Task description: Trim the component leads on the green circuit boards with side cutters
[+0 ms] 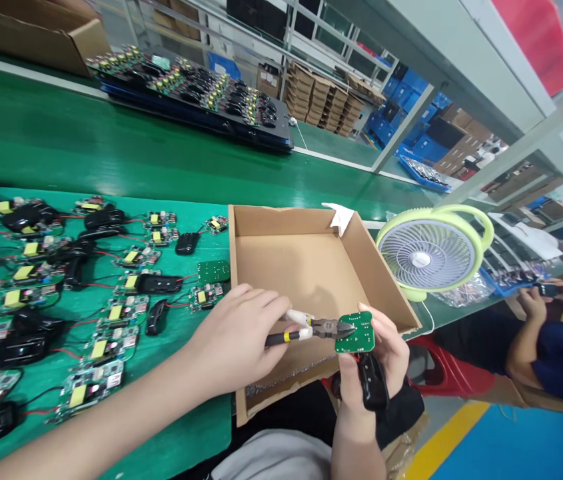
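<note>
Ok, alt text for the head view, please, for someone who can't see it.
The left grip holds pliers, tips over a green circuit board that the right grip holds with a black case. An open cardboard box lies below, more circuit boards on a green mat to its left, a fan to its right.

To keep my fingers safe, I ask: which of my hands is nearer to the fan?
Right. Your right hand, with a circuit board, is below and left of the fan in the picture; your left hand, with pliers, is farther left.

Electronics assembly workshop, with rows of circuit boards (126, 310), green workbench (161, 173), blue crates (404, 93)
</note>
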